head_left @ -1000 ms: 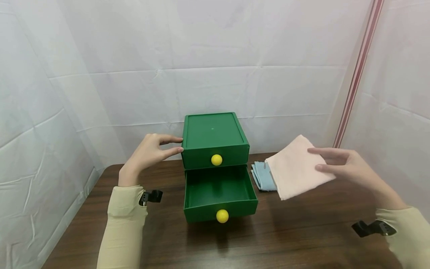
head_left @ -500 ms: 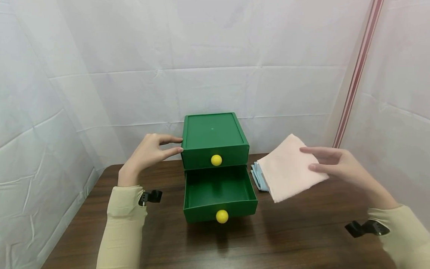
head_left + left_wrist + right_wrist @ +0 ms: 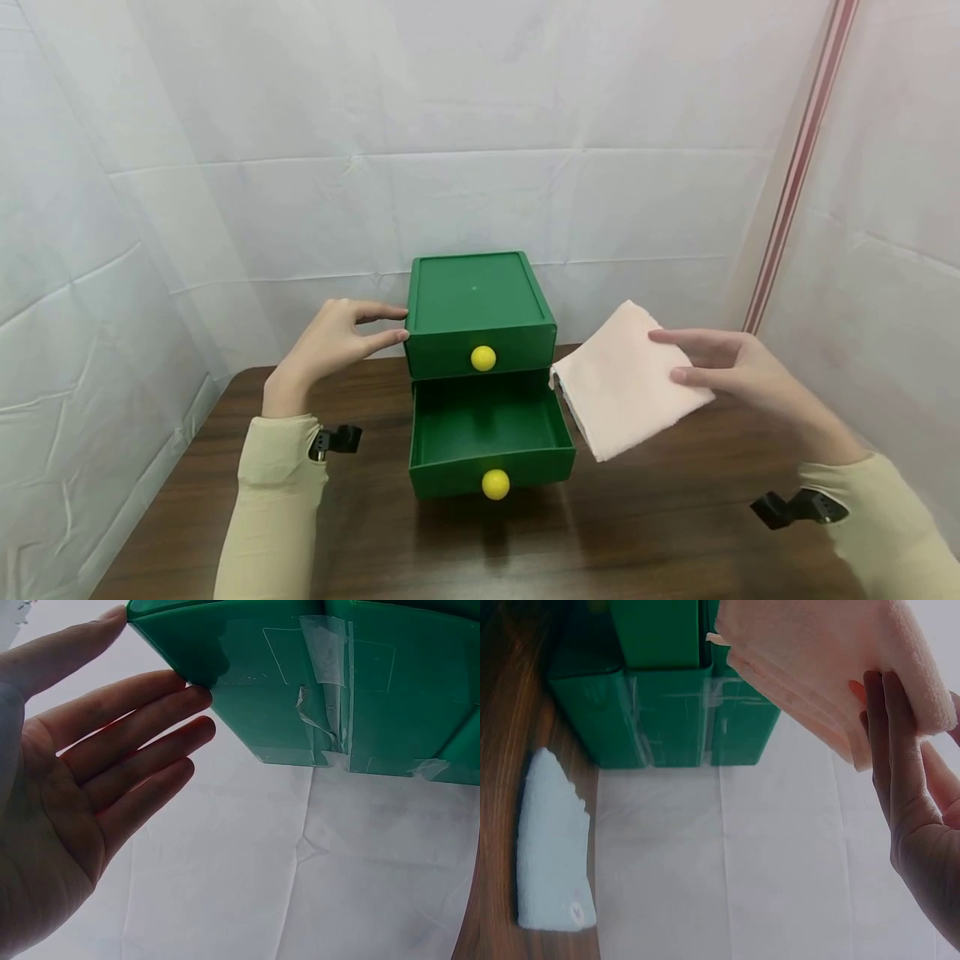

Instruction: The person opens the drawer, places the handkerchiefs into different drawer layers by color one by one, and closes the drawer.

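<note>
Two hands show in the head view: the left hand (image 3: 330, 342) rests straight fingers against the green drawer cabinet (image 3: 480, 312) on the worktop (image 3: 637, 517), its lower drawer (image 3: 487, 433) pulled out; the right hand (image 3: 731, 371) pinches a folded pink cloth (image 3: 626, 379) just right of the cabinet, above the worktop.

Left wrist view: fingers (image 3: 142, 727) straight, touching the cabinet's corner.

Right wrist view: fingers (image 3: 900, 750) hold the pink cloth; a blue cloth (image 3: 551, 847) lies on the worktop.

Both arms are covered by long, close-fitting sleeves of pale yellow-beige fabric, ending at the wrists with plain cuffs. The left hand (image 3: 330, 342) and the right hand (image 3: 738, 371) are left bare; no rings or gloves are seen. A small black camera mount is strapped beneath each wrist.
</note>
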